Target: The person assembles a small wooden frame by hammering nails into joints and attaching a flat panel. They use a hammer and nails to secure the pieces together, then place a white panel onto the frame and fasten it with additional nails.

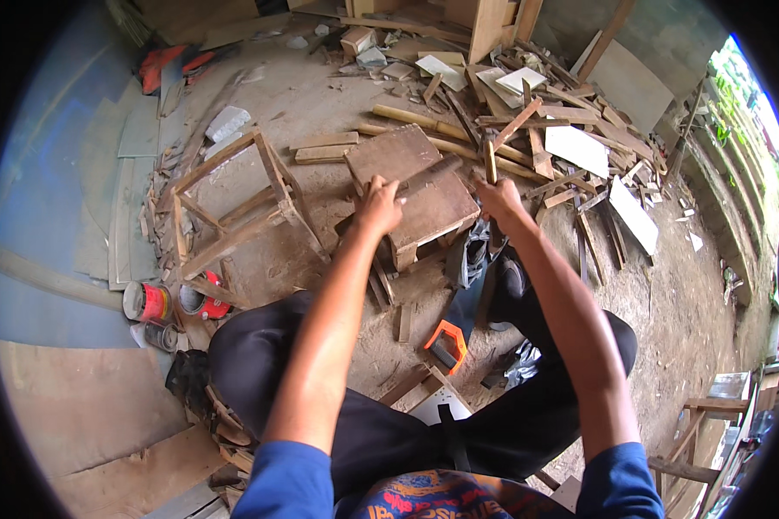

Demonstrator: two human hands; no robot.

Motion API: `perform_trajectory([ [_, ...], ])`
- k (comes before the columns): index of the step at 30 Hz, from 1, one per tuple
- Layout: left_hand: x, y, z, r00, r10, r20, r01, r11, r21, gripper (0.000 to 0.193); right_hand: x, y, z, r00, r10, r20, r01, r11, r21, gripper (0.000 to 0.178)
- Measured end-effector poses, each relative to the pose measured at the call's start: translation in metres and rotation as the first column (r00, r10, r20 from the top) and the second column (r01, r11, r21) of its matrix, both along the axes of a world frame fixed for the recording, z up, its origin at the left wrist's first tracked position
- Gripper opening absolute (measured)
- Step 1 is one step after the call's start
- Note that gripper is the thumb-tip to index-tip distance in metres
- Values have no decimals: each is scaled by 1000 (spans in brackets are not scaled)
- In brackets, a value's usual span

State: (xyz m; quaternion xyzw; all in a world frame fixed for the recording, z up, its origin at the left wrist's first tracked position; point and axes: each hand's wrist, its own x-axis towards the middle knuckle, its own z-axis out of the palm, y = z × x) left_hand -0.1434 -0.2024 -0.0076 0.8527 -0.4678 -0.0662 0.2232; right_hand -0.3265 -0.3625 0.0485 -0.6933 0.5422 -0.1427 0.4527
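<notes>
Above a low wooden stool (446,208), my left hand (379,206) is closed round one end of a dark wooden strip (430,176), which slants up to the right across the stool's top. My right hand (500,201), at the stool's right edge, grips a short, upright, stick-like thing (491,163) with a tan face and dark sides; its kind is not plain. Below the stool, between my legs, lies a handsaw (447,348) with an orange and black handle. A grey plastic bag (471,259) sits beside the stool's right front corner.
An open wooden frame (273,169) stands left of the stool. Red-labelled cans (147,301) lie farther left. Bamboo poles (424,123) and a heap of scrap wood (571,117) spread behind and to the right. A wooden rack (714,405) stands at the lower right.
</notes>
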Motion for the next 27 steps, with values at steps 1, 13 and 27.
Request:
perform_trajectory([
  [1, 7, 30, -17, 997, 50, 56, -51, 998, 24, 38, 28, 14, -16, 994, 92, 50, -94, 995, 41, 45],
  [13, -59, 1, -81, 973, -173, 151, 211, 932, -294, 36, -85, 134, -58, 950, 9, 313, 2, 999, -35, 36],
  [27, -49, 11, -83, 978, -195, 80, 211, 911, -355, 35, -56, 140, -5, 943, 295, 156, -238, 923, -303, 19],
])
